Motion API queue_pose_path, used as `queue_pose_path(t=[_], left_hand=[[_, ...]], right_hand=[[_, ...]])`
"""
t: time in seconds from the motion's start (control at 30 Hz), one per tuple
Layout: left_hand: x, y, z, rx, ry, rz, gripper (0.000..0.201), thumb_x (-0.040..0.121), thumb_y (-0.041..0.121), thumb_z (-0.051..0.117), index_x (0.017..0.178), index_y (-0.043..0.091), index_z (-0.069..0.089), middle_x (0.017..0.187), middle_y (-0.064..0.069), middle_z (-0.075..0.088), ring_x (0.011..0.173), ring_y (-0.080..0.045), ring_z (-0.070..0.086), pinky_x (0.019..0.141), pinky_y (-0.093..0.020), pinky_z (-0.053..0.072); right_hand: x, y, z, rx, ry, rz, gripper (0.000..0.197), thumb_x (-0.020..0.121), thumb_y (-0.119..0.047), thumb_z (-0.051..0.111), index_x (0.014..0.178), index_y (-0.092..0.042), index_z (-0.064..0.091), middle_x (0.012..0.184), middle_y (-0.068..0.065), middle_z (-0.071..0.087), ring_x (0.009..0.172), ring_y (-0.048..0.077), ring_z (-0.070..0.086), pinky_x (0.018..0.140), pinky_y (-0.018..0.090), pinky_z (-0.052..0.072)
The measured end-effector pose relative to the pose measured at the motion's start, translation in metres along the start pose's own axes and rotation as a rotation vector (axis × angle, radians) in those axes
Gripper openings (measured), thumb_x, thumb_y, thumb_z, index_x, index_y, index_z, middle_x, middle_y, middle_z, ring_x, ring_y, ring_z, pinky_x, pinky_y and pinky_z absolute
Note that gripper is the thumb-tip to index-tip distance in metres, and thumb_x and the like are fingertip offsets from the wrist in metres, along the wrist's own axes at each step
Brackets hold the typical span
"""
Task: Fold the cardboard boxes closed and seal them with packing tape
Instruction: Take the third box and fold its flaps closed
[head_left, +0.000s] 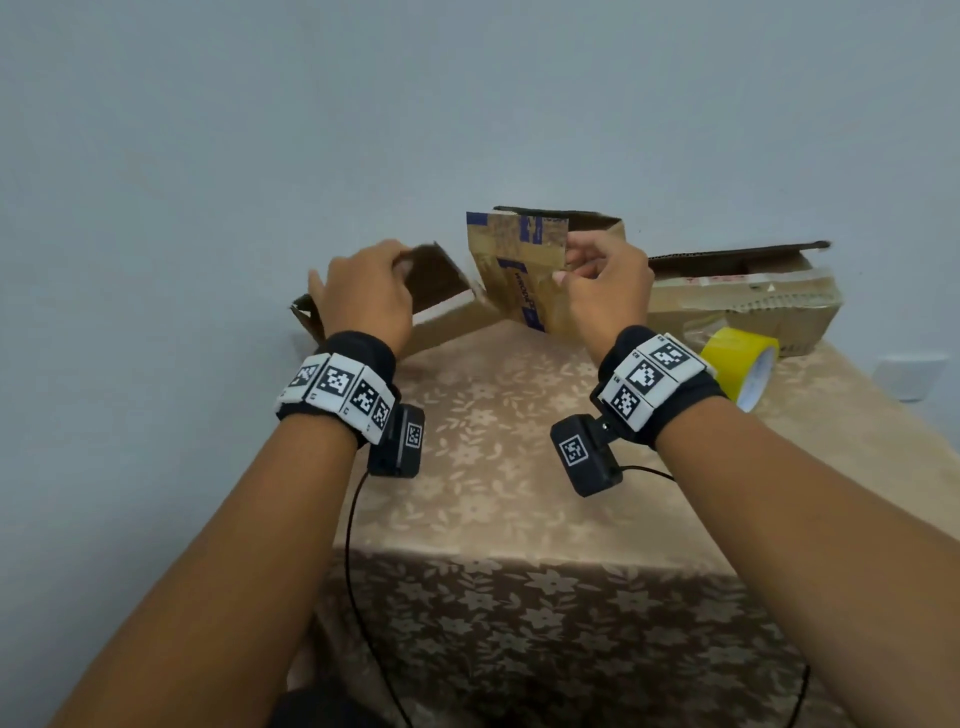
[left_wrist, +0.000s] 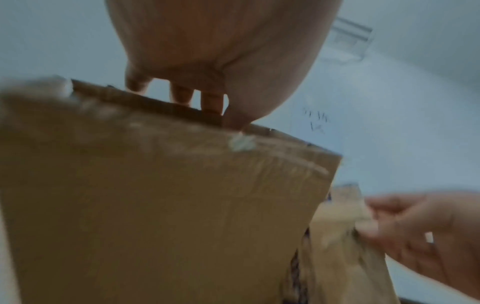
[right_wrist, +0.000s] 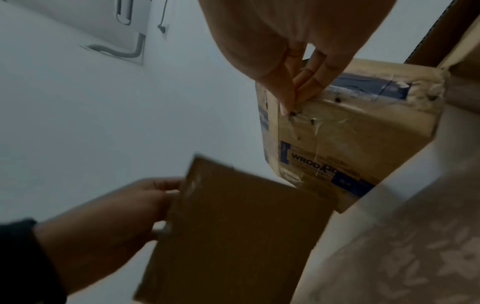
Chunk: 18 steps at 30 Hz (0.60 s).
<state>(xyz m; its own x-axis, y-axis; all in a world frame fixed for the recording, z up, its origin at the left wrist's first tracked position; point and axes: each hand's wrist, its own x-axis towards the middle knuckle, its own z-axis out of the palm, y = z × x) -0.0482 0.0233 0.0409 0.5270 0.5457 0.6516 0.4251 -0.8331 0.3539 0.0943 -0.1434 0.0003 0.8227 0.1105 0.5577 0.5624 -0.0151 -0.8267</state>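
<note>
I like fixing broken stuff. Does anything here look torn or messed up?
Yes. The printed flap pinched by the right hand is creased, with old tape peeling and a frayed corner. The box behind has wrinkled leftover tape.

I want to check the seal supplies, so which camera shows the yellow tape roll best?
The head view. The yellow tape roll lies there on the table, beside the right wrist and in front of the long cardboard box. Both wrist views show only hands, cardboard flaps and wall, with no roll in them.
</note>
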Motion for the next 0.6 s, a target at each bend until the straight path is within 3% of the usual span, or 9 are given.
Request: queue_pose_path(t=[0.1, 0.17, 0.23, 0.3, 0.4, 0.53, 0.6], left_hand=[[0.009, 0.008, -0.019, -0.041, 0.084, -0.008, 0.020, 0.105, 0.025, 0.048, 0.098, 0.021, 0.066, 0.091, -0.005, 0.068, 0.095, -0.035, 0.061, 0.097, -0.051, 0.046], [0.010, 0.012, -0.024, -0.079, 0.056, -0.045, 0.019, 0.104, 0.024, 0.050, 0.097, 0.020, 0.066, 0.085, -0.001, 0.061, 0.086, -0.030, 0.059, 0.084, -0.043, 0.049], [0.006, 0.014, -0.023, -0.100, 0.020, -0.057, 0.018, 0.104, 0.023, 0.051, 0.099, 0.019, 0.068, 0.084, 0.000, 0.060, 0.083, -0.028, 0.058, 0.078, -0.040, 0.049], [0.002, 0.015, -0.021, -0.102, 0.009, -0.043, 0.018, 0.104, 0.023, 0.052, 0.100, 0.018, 0.069, 0.085, 0.000, 0.061, 0.082, -0.026, 0.057, 0.078, -0.039, 0.048], [0.002, 0.018, -0.023, -0.148, 0.028, -0.026, 0.017, 0.103, 0.022, 0.054, 0.103, 0.016, 0.071, 0.090, -0.003, 0.066, 0.084, -0.025, 0.058, 0.076, -0.036, 0.046], [0.004, 0.024, -0.031, -0.236, 0.035, 0.008, 0.018, 0.102, 0.023, 0.056, 0.106, 0.016, 0.072, 0.097, -0.002, 0.071, 0.091, -0.025, 0.064, 0.082, -0.039, 0.052], [0.004, 0.030, -0.033, -0.299, 0.016, 0.015, 0.018, 0.101, 0.023, 0.058, 0.107, 0.017, 0.073, 0.098, -0.002, 0.073, 0.093, -0.023, 0.066, 0.085, -0.040, 0.054]], right_hand=[[-0.001, -0.001, 0.002, 0.049, -0.019, 0.054, 0.030, 0.083, 0.001, 0.078, 0.103, -0.021, 0.073, 0.089, -0.010, 0.067, 0.073, 0.003, 0.060, 0.080, 0.026, 0.058], [-0.002, 0.000, 0.002, 0.042, -0.025, 0.075, 0.032, 0.084, 0.002, 0.077, 0.097, -0.027, 0.069, 0.087, -0.012, 0.065, 0.074, 0.004, 0.060, 0.080, 0.027, 0.058], [-0.005, 0.006, -0.001, -0.008, -0.034, 0.092, 0.029, 0.085, 0.004, 0.073, 0.100, -0.021, 0.069, 0.090, -0.008, 0.066, 0.078, 0.007, 0.060, 0.081, 0.029, 0.058], [-0.005, 0.010, -0.004, -0.059, -0.045, 0.114, 0.023, 0.088, 0.002, 0.070, 0.107, -0.012, 0.071, 0.096, -0.004, 0.066, 0.081, 0.008, 0.058, 0.083, 0.029, 0.056], [0.001, 0.011, -0.010, -0.075, -0.007, 0.159, 0.017, 0.095, -0.010, 0.067, 0.112, -0.009, 0.072, 0.102, 0.000, 0.070, 0.091, 0.014, 0.063, 0.092, 0.035, 0.055], [0.003, 0.004, -0.014, -0.044, -0.023, 0.254, 0.044, 0.098, 0.001, 0.055, 0.140, -0.011, 0.057, 0.128, 0.003, 0.064, 0.114, 0.015, 0.061, 0.105, 0.032, 0.049], [0.000, 0.000, -0.016, -0.032, -0.035, 0.248, 0.049, 0.098, 0.002, 0.051, 0.144, -0.012, 0.054, 0.140, 0.003, 0.059, 0.124, 0.016, 0.057, 0.110, 0.033, 0.046]])
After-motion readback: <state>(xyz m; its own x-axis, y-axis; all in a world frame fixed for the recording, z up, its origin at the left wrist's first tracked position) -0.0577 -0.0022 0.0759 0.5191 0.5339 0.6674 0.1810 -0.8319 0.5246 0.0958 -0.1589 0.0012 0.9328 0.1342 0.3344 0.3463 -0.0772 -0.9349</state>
